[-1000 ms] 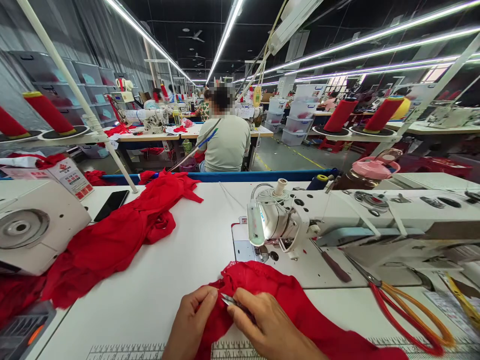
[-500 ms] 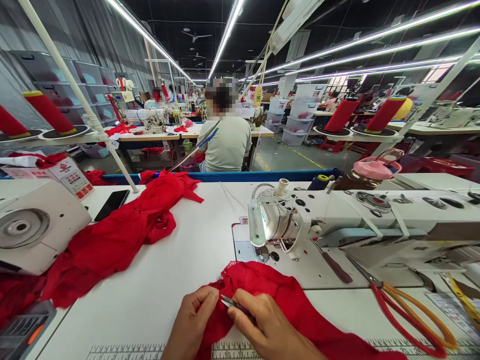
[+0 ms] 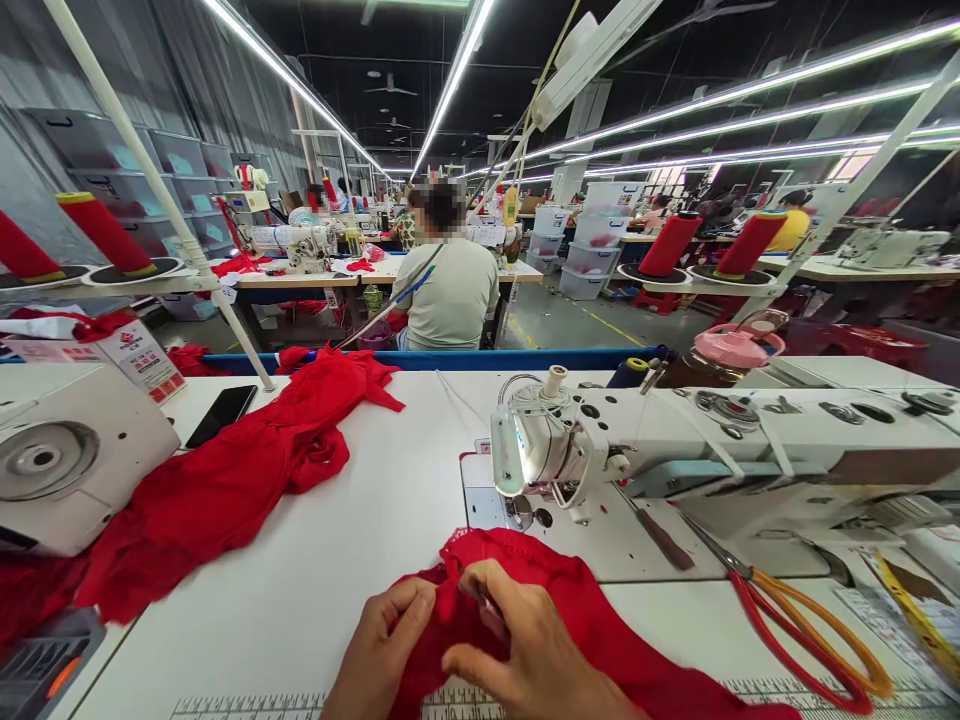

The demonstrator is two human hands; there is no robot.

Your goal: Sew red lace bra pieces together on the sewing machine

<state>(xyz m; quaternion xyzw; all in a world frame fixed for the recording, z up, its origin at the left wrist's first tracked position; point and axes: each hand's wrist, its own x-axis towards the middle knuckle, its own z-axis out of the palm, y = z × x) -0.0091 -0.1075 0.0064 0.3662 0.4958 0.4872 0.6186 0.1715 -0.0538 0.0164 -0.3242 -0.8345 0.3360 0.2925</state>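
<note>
A red garment piece (image 3: 600, 630) lies on the white table at the near edge, in front of the sewing machine (image 3: 675, 450). My left hand (image 3: 382, 650) pinches its left edge. My right hand (image 3: 525, 650) rests on the cloth beside the left, fingers curled over a small metal thread snip that is mostly hidden now. Both hands meet at the cloth's upper left corner.
A pile of red fabric (image 3: 225, 480) spreads over the left of the table beside a second machine (image 3: 67, 460) and a black phone (image 3: 221, 413). Orange-handled scissors (image 3: 810, 640) and a screwdriver (image 3: 660, 535) lie right. A person (image 3: 446, 285) sits at the bench ahead.
My right hand has turned over the cloth, covering the metal snip that showed between the fingers before. The view tilted down slightly. The left hand keeps its pinch.
</note>
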